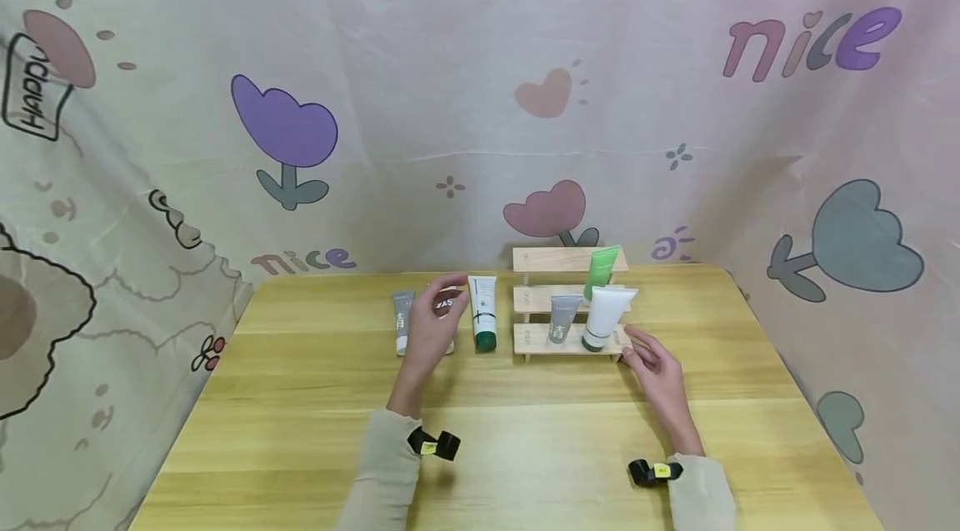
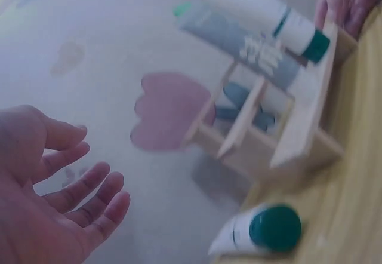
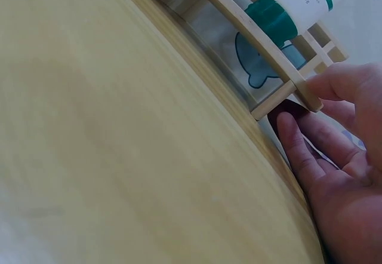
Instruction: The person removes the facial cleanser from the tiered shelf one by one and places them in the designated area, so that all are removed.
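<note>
My left hand hovers over a brown-topped tube, partly hiding it. In the left wrist view its loosely bent fingers hold nothing. A grey tube lies to its left and a white tube with a green cap to its right. A three-step wooden rack stands on the table. Its front step carries a small grey tube and a white tube, both leaning back; a green tube is behind them. My right hand grips the rack's front right end between thumb and fingers.
The wooden table reaches back to a printed cloth hanging behind it. The cloth also runs along both sides. A black wrist camera is strapped on the left sleeve, another wrist camera on the right.
</note>
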{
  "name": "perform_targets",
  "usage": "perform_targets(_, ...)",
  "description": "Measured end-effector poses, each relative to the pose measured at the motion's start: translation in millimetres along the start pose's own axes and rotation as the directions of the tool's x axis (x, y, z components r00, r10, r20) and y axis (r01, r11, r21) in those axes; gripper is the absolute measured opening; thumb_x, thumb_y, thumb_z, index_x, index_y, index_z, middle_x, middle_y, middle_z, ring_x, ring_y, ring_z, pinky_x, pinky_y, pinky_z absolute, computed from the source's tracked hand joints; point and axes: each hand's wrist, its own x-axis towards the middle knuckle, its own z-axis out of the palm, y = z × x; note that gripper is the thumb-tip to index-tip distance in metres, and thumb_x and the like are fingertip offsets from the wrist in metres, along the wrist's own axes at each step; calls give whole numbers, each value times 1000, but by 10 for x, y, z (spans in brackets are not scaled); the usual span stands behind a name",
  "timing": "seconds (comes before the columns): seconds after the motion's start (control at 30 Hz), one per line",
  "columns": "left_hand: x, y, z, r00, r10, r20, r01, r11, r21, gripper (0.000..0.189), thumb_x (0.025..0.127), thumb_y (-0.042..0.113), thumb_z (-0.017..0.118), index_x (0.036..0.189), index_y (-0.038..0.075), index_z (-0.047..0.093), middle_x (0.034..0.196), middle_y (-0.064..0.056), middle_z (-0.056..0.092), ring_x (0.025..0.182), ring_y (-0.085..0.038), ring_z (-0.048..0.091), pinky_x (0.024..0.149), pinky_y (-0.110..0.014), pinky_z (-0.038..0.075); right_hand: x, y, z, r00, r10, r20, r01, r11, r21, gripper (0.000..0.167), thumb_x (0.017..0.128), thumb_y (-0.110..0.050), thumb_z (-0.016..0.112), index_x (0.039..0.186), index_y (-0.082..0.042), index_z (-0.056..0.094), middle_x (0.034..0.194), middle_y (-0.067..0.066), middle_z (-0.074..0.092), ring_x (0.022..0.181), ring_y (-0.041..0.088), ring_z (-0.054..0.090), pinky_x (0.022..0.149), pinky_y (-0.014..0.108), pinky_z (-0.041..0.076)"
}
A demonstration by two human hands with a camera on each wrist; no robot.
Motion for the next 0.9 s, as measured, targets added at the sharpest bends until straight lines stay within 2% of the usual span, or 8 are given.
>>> perform_targets(0.13,51,107,177,999,24,25,-23,999,-44,30,97,3,68,127,-2,66,125,-19,67,112,-36,65,95,-50,55,-6,0,2,1000,3,4,-3,1000,-1,45,104,-22,63,145,-7,56,138,21,62,110,-8,61,91,12,49)
perform_targets(0.3,121,270,381,995,67,80,-60,995,-77,29,98,1,67,127,-1,66,125,-19,67,114,-39,65,95,-55,54,-19,-3,0,1000,6,6,-6,1000,-6,45,104,-22,63,146,-7,56,139,20,61,111,-8,60,91,11,49)
perform_targets(0.4,129,471,474,987,109,119,-99,991,-88,29,97,-3,66,126,-6,64,125,-23,66,114,-43,64,93,-57,54,-22,-12,-2,1000,10,1,-10,1000,7,45,104,-21,63,146,-6,55,140,21,60,111,-8,60,91,11,49)
perform_targets(0.53,163,527,591,975,163,151,-147,983,-113,30,97,2,68,126,-1,66,125,-20,68,111,-38,66,92,-57,55,-6,-23,-1,1000,5,-1,-5,1000,13,45,104,-19,63,146,-5,55,140,21,60,111,-8,60,90,11,49)
perform_targets(0.63,205,429,683,969,183,164,-164,979,-122,30,98,8,70,127,6,67,125,-12,69,110,-30,67,93,-54,55,1,-31,5,1000,1,3,-1,1000,9,45,104,-20,63,146,-5,55,141,20,60,111,-8,60,91,11,49)
perform_targets(0.7,213,446,736,967,185,177,-165,979,-119,30,98,8,69,127,7,67,125,-9,69,109,-28,67,92,-52,56,-1,-34,7,1000,4,5,-4,1000,11,45,104,-21,63,146,-6,55,141,20,60,111,-8,60,91,11,49)
perform_targets(0.9,235,481,909,962,166,218,-152,985,-77,30,98,9,69,128,5,66,127,-11,68,108,-26,68,90,-42,58,-10,-1,3,999,33,-11,-33,999,-1,44,104,-23,63,145,-8,57,138,21,62,109,-7,62,91,12,50)
